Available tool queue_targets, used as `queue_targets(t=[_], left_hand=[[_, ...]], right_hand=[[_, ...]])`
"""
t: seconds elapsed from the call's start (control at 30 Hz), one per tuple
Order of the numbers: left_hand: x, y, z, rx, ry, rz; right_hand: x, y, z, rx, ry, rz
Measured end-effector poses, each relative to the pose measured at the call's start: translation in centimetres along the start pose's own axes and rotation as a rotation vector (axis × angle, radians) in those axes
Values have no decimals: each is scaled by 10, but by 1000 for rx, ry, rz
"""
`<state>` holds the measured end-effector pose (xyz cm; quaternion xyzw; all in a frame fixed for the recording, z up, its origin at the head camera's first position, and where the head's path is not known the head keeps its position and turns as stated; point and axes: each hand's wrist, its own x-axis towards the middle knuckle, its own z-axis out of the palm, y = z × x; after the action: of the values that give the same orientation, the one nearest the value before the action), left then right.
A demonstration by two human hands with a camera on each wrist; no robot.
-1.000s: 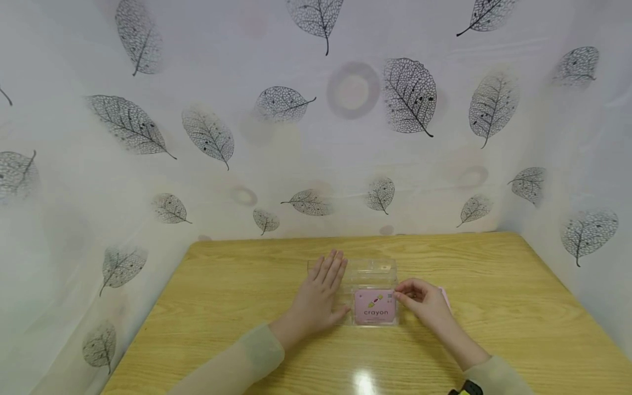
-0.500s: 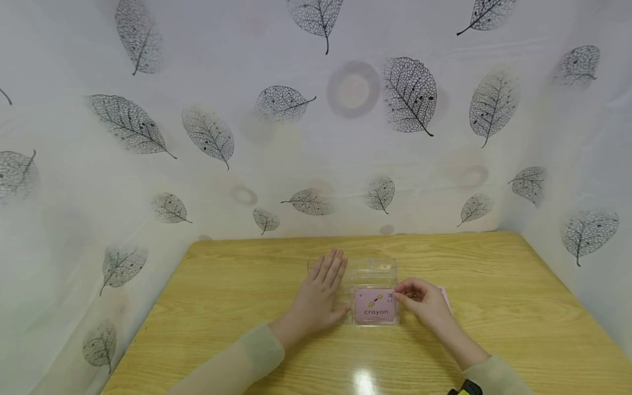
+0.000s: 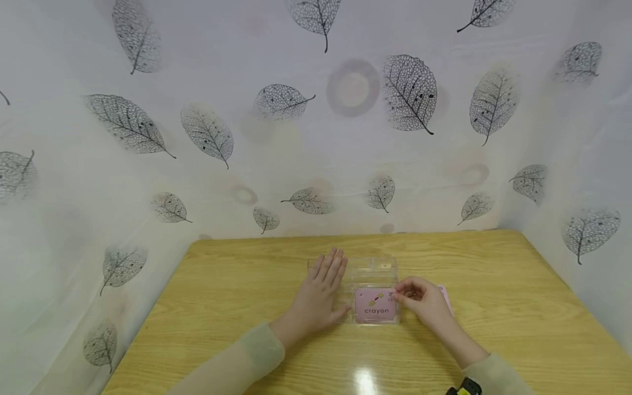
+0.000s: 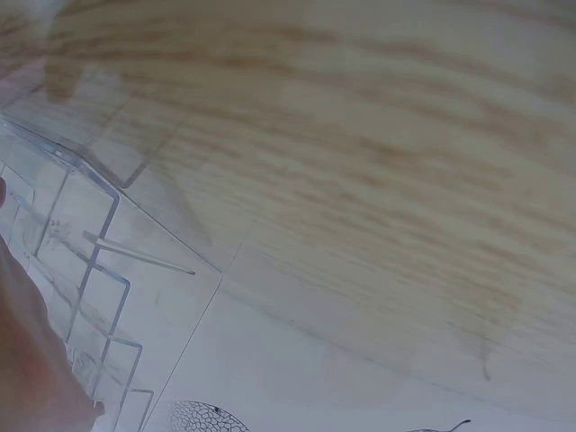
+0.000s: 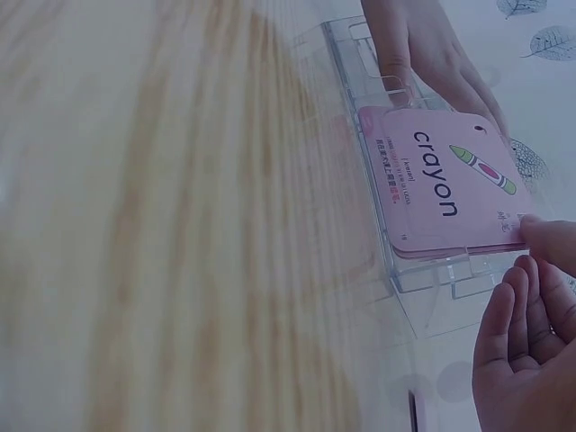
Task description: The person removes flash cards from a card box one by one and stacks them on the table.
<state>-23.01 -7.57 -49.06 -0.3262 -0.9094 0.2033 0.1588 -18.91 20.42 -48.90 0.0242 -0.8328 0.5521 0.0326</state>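
A clear plastic stepped holder (image 3: 372,274) stands on the table. Pink flashcards (image 5: 450,180) sit in its front right slot; the front one reads "crayon" and bears a drawn crayon. In the right wrist view more than one card edge shows in the stack. My right hand (image 3: 428,303) pinches the cards' upper right corner between thumb and fingers. My left hand (image 3: 318,299) rests with straight fingers over the holder's left part and hides much of it. The left wrist view shows the holder's tiered side edge (image 4: 112,216).
Another pink card (image 3: 444,296) lies on the wooden table (image 3: 222,296) beyond my right hand, partly hidden by it. A pale curtain (image 3: 296,153) with a leaf print hangs behind the table and at both sides.
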Motion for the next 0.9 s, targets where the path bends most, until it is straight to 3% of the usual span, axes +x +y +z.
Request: queue_targets(t=[0.9], left_hand=[[0,-1,2,-19,31,10]], right_hand=[[0,-2,-1,48,17,5]])
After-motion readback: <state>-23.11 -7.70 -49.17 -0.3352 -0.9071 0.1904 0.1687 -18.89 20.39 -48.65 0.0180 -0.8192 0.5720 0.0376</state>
